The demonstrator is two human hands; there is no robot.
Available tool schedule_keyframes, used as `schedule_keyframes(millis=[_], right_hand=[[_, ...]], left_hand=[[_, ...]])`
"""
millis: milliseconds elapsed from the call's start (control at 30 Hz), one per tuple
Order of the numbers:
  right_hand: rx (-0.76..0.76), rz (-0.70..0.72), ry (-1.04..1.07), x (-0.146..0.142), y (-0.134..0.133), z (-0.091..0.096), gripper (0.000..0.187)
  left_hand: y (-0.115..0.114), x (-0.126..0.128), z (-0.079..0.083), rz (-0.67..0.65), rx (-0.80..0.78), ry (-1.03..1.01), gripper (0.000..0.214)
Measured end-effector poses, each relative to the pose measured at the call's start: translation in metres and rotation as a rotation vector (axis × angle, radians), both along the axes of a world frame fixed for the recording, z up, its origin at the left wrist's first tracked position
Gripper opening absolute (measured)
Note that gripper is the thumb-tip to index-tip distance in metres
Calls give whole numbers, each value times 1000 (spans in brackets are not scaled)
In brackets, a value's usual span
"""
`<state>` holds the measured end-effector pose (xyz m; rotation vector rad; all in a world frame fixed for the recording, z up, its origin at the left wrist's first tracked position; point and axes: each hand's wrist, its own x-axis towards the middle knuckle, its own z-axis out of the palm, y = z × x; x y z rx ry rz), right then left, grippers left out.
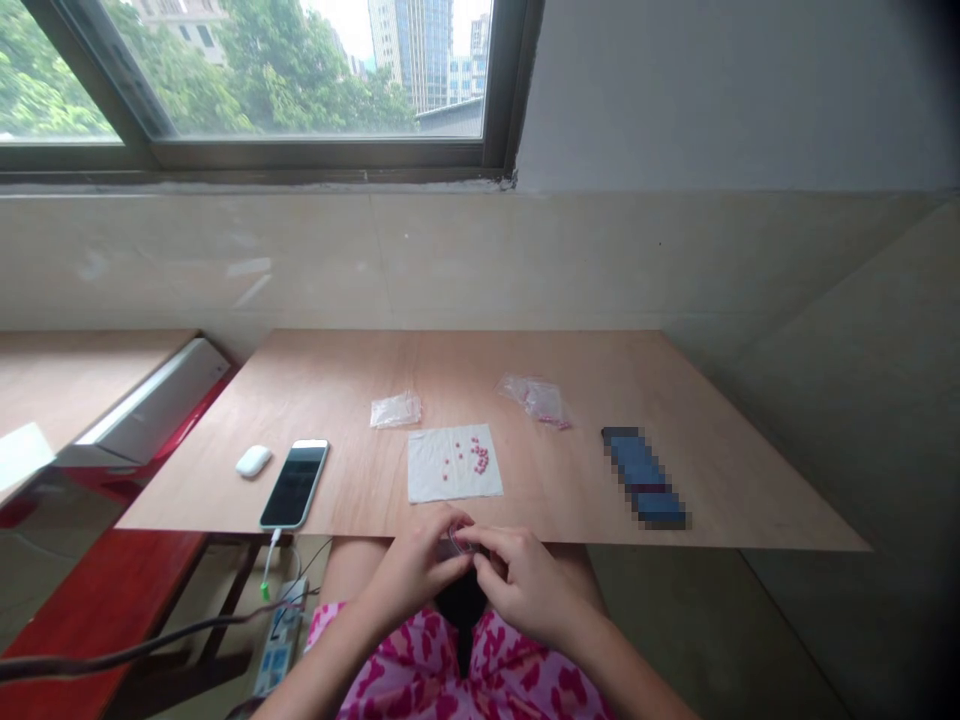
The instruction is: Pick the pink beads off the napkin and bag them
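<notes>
- Pink-and-white patterned clothing [480,685] fills the bottom of the view, right below the grip, with a dark tapering shape [461,610] hanging just under the hands; it is too shaded to name.
- Left hand [420,570] and right hand [525,585] meet at the board's front edge, fingers curled inward and close together.
- Thin translucent loop [457,541], perhaps elastic cord, sits at the meeting point of the 2 hands. Left thumb and fingers look pressed together on it; right fingertips are right beside it, but whether they pinch it too, I cannot tell.
- Fine, springy cord like this is best handled with short fingertip moves, both wrists steady and the working spot kept in clear sight.
- White power strip [277,640] lies low, left of the grip, with a dark cable [142,645] running off to the left.
- Smartphone [294,484] and smooth white computer mouse [253,460] rest left of the grip on a pale wooden board [712,480].
- Square of soft white tissue [431,470] lies directly ahead of the grip, holding small round pink beads [478,456].
- 2 crinkled clear plastic bags [395,410] lie farther ahead; the right one has pink beads at its mouth.
- Blue object [643,478], pixelated out, lies ahead and right of the grip.
- Glass window [247,80] looks onto trees and tall buildings beyond the board.
</notes>
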<state>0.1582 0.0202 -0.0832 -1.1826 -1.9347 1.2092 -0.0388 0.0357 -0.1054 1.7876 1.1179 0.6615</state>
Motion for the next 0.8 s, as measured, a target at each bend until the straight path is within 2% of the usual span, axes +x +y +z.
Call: schedule_keyframes(millis=[167,467,600,700,800], right_hand=[[-47,67,-34,-1,-1,2,28],[-19,115,-140,0,-4,-5,47],[-72,103,-86,2,-4,-12,52],[-160,27,52,7,3,-21,50],[-237,-143,250,13,23,-35,38]], left_hand=[[-1,0,1,-47,54,41,29],[7,-11,0,-104,-13,177,21],[9,-13,-1,-115,-7,164,13],[13,-16,-7,-55,18,162,18],[23,-21,-15,33,40,190,32]])
